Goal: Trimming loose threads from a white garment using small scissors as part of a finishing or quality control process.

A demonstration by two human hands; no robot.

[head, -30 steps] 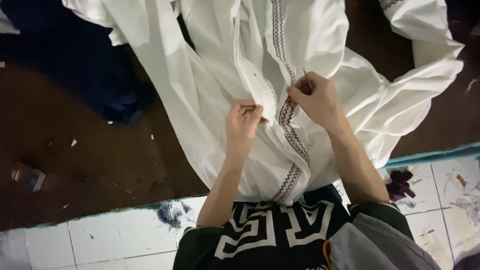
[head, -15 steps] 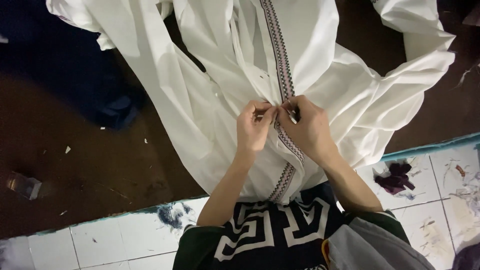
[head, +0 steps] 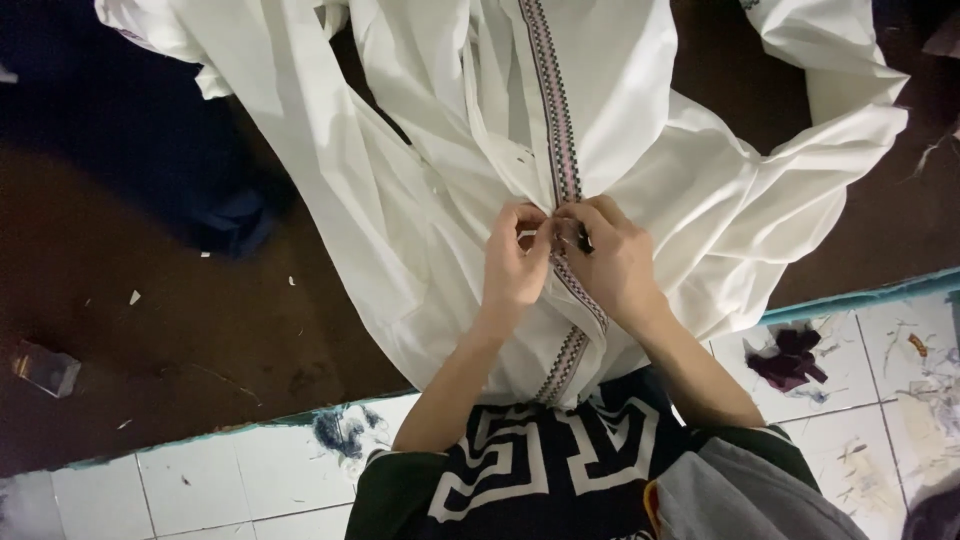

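both hands (head: 565, 255) stay pinching soft white garment (head: 420, 180).

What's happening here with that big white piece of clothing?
A person is working on a white garment spread over a dark table. Both hands meet at the patterned trim running down its front: the left hand pinches the cloth edge, and the right hand grips the trim with a small dark object between its fingers. What that object is cannot be told. Scraps lie on the tiled floor.
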